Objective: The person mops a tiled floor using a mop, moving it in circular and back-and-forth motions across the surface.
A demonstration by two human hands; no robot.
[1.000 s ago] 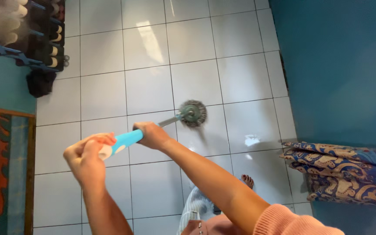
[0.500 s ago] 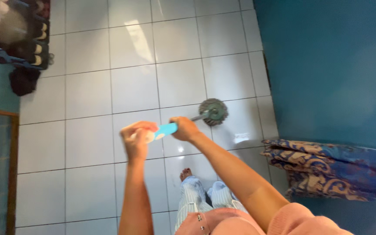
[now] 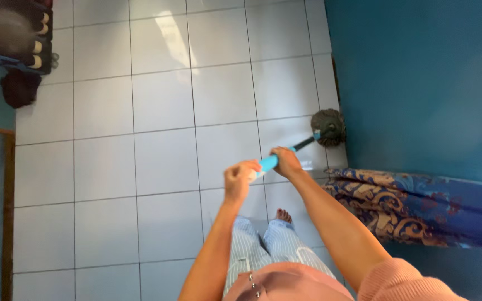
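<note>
Beside the blue wall (image 3: 419,83) — both hands grip the mop (image 3: 327,128).

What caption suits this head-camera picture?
Both hands, left and right, grip a blue-handled mop on white floor tiles.

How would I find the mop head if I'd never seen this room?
Find the tall blue wall on the right and follow its bottom edge along the white tiled floor. The mop head sits there, just above the patterned blue cloth. It is the only round, grey, shaggy thing, on a stick with a blue handle.
</note>
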